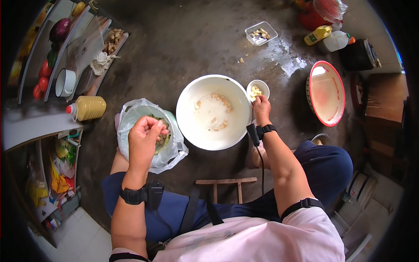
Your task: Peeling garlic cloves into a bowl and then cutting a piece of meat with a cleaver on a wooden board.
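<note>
My left hand is over a bin lined with a clear plastic bag, its fingertips pinched together. Whatever is in that pinch is too small to make out. Greenish scraps show inside the bag. My right hand reaches to the near rim of a small white bowl, fingers bent down at pale peeled garlic cloves. Its fingertips are partly hidden, so what they hold cannot be made out. Between my hands stands a large white enamel basin with unpeeled garlic cloves scattered on its bottom.
Farther off, a clear plastic tray holds more garlic pieces. To the right lies a red-rimmed basin, near bottles and a black pot. An oil jug and vegetable shelves stand left. A small wooden stool is near my legs.
</note>
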A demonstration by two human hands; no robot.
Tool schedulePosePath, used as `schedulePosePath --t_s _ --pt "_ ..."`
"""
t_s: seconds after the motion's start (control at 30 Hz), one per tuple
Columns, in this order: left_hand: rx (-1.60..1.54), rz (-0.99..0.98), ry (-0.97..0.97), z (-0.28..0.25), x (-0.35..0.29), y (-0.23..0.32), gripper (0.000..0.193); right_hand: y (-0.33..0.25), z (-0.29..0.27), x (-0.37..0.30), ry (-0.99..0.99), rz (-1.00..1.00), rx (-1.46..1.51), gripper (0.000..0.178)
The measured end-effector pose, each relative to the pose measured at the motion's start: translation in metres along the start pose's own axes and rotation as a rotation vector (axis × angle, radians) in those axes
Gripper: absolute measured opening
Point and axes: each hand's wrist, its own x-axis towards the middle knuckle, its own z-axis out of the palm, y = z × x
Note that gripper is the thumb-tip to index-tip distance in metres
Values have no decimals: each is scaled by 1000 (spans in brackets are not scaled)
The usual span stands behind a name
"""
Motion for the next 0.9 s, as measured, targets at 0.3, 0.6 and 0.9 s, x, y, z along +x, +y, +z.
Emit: schedulePosePath --t_s 0.3,0.6,0.9 --pt "-28 19 16 -4 -5 0 16 -12 48 -85 -592 -337 -951 41" --pt "11 13 4 -16 -12 -2 22 -6 64 -119 -1058 -496 -1188 35" --pt "-20 8 -26 -16 -18 -4 19 13 57 -107 -948 -350 -1126 21"
